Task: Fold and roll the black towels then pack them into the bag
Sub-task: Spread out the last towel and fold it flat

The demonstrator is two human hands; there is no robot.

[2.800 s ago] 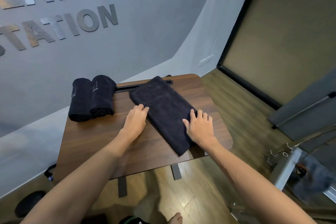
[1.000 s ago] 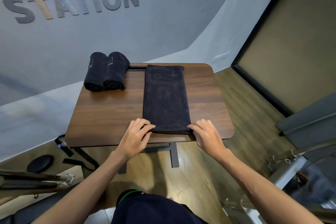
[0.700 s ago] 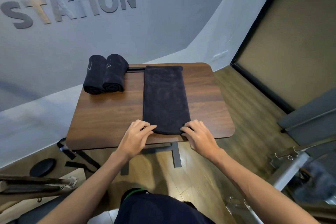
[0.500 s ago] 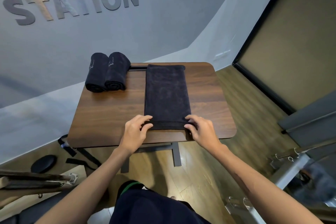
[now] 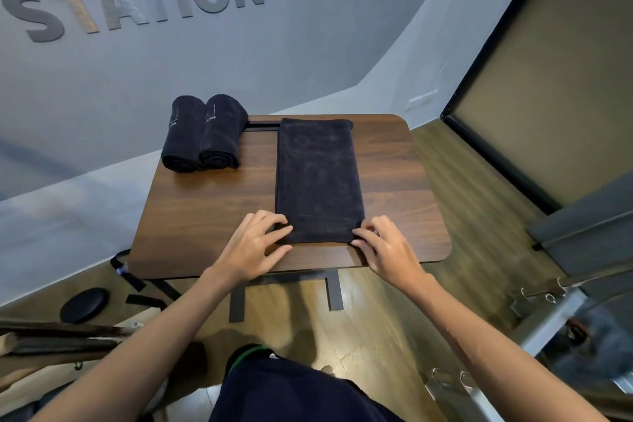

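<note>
A black towel [image 5: 317,178], folded into a long strip, lies on the brown wooden table [image 5: 212,216], running from the far edge toward me. Its near end is turned over into a small tight roll. My left hand [image 5: 255,245] grips the left end of that roll and my right hand [image 5: 385,248] grips the right end, fingertips pressed on the cloth. Two rolled black towels [image 5: 202,134] lie side by side at the table's far left corner. No bag is in view.
The table stands close to a grey wall with raised letters [image 5: 144,0]. Black straps [image 5: 137,284] and a round black pad [image 5: 84,305] lie on the wooden floor at left. Metal frame parts with hooks [image 5: 548,295] stand at right.
The towel was turned from a slant to lie straight toward me. My hands went to its near end and curled that end over into a first roll.
</note>
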